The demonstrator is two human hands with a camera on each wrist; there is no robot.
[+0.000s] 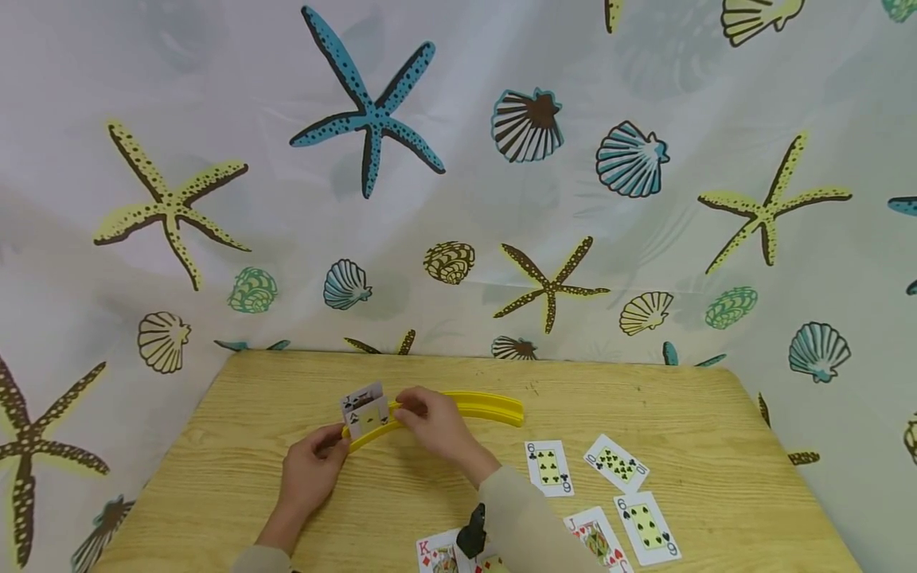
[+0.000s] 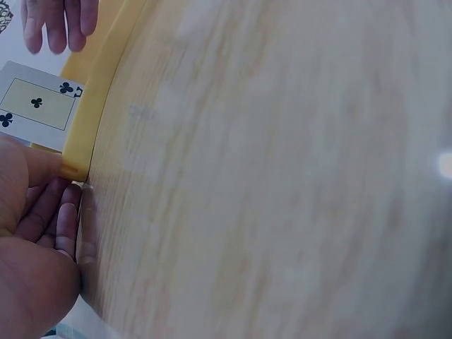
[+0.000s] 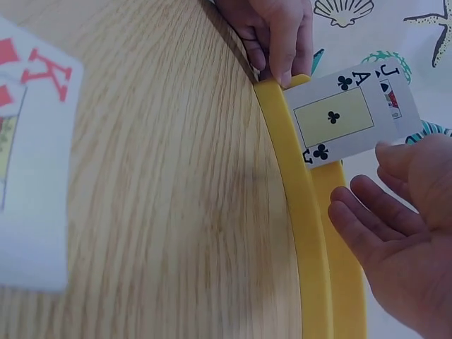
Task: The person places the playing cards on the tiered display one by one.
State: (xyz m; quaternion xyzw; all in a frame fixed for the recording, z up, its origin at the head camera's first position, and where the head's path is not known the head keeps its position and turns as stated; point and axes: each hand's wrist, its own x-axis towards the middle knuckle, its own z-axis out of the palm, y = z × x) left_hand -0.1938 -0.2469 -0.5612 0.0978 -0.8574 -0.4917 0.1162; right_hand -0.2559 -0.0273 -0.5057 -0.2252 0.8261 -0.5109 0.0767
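A curved yellow card holder [image 1: 494, 407] lies on the wooden table. At its left end my left hand [image 1: 313, 468] pinches the tip between thumb and fingers. Two cards stand upright in the groove near that end: an ace of clubs [image 3: 333, 117] in front and a jack of spades [image 3: 392, 97] behind it, overlapped so only its top shows. My right hand [image 1: 438, 426] is over the holder just right of these cards. In the right wrist view its fingers are loosely bent with nothing between them, the thumb tip close to the jack's edge.
Face up on the table's right side lie a six of clubs [image 1: 548, 468], a ten of clubs [image 1: 616, 464], a six of spades [image 1: 648, 528] and a jack of hearts [image 1: 598, 543]. A king of diamonds [image 1: 438, 553] is at the front, partly cut off. Shell-patterned cloth [image 1: 458, 199] hangs behind.
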